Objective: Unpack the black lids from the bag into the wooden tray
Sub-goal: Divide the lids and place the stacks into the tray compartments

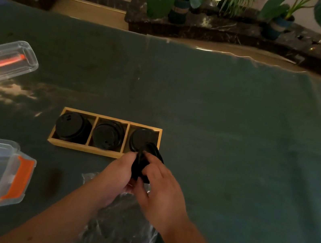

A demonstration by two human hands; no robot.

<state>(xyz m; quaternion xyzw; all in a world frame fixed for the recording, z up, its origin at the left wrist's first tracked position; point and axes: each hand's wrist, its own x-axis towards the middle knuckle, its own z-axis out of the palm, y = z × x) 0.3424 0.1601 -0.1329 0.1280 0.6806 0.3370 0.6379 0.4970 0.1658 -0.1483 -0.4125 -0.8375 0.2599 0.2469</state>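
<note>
Both hands' grip on lids, dk green tabletop

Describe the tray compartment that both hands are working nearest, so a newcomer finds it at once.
On the dark green table cover lies a three-compartment wooden tray. The right-end compartment is the one: both hands hold a stack of black lids over its near corner; the others stand clear.
</note>
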